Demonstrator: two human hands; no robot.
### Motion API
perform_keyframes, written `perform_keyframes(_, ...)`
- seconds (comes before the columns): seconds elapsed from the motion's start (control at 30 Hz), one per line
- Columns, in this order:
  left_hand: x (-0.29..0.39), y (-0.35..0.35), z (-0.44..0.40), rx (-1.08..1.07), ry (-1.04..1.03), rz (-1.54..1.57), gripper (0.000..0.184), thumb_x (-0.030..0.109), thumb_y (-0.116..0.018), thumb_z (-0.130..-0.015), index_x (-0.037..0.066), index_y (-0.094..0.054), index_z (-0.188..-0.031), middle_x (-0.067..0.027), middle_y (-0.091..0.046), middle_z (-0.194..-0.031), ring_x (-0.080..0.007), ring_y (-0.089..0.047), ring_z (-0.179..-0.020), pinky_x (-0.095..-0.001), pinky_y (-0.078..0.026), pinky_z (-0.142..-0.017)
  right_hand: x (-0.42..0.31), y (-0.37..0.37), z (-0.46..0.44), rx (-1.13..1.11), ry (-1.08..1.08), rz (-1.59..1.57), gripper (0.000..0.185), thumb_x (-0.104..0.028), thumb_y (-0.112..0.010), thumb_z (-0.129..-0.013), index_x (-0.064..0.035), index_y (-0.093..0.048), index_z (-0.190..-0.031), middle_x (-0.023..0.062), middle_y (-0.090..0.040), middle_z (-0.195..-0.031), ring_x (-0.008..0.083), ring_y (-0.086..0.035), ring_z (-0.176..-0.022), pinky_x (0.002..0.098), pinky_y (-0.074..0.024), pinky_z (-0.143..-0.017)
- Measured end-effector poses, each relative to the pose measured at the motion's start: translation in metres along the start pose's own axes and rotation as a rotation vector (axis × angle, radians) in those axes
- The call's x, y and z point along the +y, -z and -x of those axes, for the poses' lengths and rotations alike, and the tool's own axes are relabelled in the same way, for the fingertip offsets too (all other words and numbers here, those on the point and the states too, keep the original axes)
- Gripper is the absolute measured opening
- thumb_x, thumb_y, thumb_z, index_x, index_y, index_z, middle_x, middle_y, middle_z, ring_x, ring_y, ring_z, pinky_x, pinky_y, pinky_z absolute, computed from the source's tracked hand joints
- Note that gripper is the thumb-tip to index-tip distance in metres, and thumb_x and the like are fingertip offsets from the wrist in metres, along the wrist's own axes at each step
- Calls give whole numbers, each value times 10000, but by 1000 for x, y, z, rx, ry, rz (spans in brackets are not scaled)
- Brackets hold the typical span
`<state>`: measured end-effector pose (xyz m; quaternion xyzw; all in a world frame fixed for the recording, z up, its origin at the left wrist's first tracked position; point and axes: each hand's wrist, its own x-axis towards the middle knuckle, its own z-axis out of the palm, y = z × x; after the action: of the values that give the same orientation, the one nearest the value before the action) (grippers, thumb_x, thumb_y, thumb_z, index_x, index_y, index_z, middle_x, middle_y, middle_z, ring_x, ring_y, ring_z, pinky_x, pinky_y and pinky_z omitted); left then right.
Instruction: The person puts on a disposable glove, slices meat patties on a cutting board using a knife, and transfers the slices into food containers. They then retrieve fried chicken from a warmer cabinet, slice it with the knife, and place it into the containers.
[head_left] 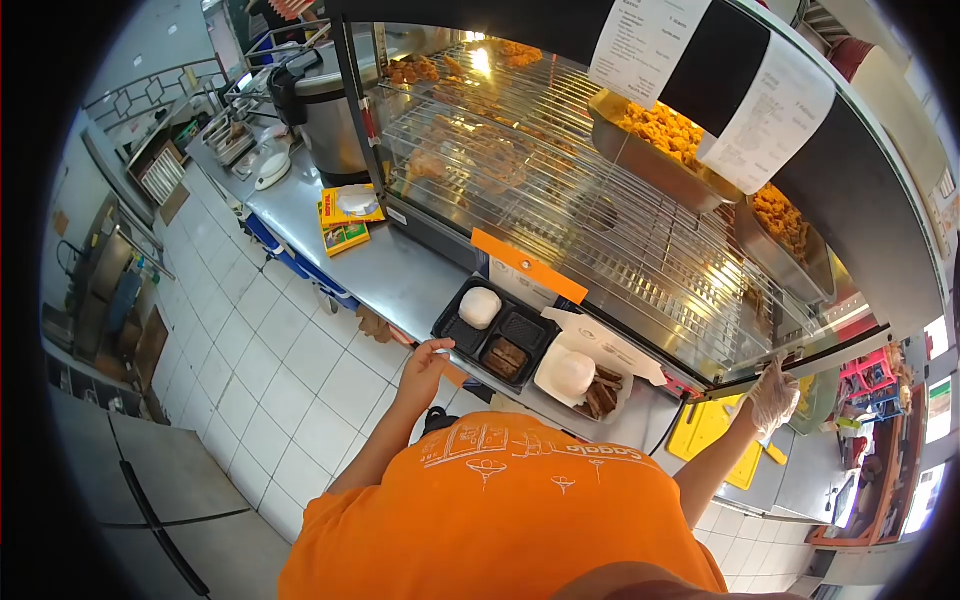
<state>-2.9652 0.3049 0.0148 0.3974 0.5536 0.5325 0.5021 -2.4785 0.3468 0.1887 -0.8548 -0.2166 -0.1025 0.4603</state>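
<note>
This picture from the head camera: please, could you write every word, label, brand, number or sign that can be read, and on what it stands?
"ROYAL", as best I can read: upper yellow box
Lower box: too small to read
Left hanging paper and right hanging paper: printed lines, too blurred
White takeout box flap: print too small
Orange shirt: white lettering, not clear enough to quote
</note>
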Motion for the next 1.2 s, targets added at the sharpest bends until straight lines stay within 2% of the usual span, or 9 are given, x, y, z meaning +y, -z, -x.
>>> perform_keyframes(0.13, 9, 16, -10, -12, 40, -15, 239, 114, -572, -932, 60, -620, -1160, 36, -550, -835, -42, -450, -747, -198, -356, -698, -2, -5, 13, 20, 22, -164, 510, -528, -701, -823, -37, -619, -710, 94, -618, -639, 221, -575, -627, 375, -479, -653)
perform_keyframes(0.27, 9, 41, -29, -43, 72, 14, 243, 111, -584, -927, 62, -619, -1162, 56, -528, -794, -25, -411, -706, -189, -323, -654, 5, -23, 48, -52, 131, -20, 382, -388, -751, -785, -21, -645, -784, 112, -648, -674, 229, -624, -650, 366, -501, -658)
perform_keyframes(0.4, 30, 74, -58, -83, 33, -63, 250, 110, -588, -926, 64, -615, -1170, 64, -525, -788, -18, -385, -682, -191, -315, -634, -24, -32, 136, -216, 101, 127, 361, -417, -732, -773, -66, -679, -842, 138, -690, -789, 307, -673, -765, 411, -518, -731)
perform_keyframes(0.6, 51, 147, -106, -108, 67, -118, 273, 84, -519, -930, 37, -598, -1188, -49, -614, -1141, -115, -555, -960, -227, -431, -782, -36, -60, 221, -643, 41, 150, 382, -390, -666, -775, -74, -701, -988, 186, -698, -945, 354, -668, -940, 403, -512, -840)
perform_keyframes(0.87, 48, 215, -147, -116, 121, -156, 296, 163, -506, -962, 55, -565, -1232, -69, -583, -1271, -189, -567, -1120, -315, -440, -920, -42, -60, 290, -774, -56, 141, 199, -245, -654, -843, -86, -713, -947, 150, -699, -848, 294, -683, -828, 395, -521, -741)
perform_keyframes(0.93, 48, 225, -160, -104, 108, -154, 295, 168, -504, -964, 60, -564, -1232, -70, -579, -1278, -194, -566, -1127, -318, -437, -930, -30, -72, 309, -815, 291, 363, 226, -251, -637, -875, -72, -723, -982, 128, -723, -860, 262, -701, -796, 356, -530, -719)
perform_keyframes(1.0, 58, 233, -177, -67, 119, -188, 310, 187, -510, -962, 60, -559, -1240, -70, -577, -1276, -191, -565, -1122, -321, -431, -940, -32, -82, 336, -975, 94, 303, 223, -236, -571, -906, -143, -728, -1035, 153, -700, -978, 323, -671, -936, 416, -520, -852)
perform_keyframes(1.17, 100, 238, -228, -38, -83, -227, 351, 202, -531, -956, 57, -536, -1275, -74, -572, -1276, -178, -552, -1125, -300, -420, -944, -3, -122, 377, -945, 704, 628, 327, -146, -534, -894, -218, -675, -1180, 117, -682, -1020, 309, -657, -966, 388, -534, -839)
perform_keyframes(1.2, 112, 236, -240, -39, -138, -242, 363, 195, -535, -954, 59, -527, -1290, -76, -570, -1279, -178, -547, -1132, -292, -417, -944, -14, -118, 376, -972, 659, 606, 357, -127, -532, -880, -229, -665, -1195, 117, -674, -1027, 309, -649, -978, 386, -531, -843)
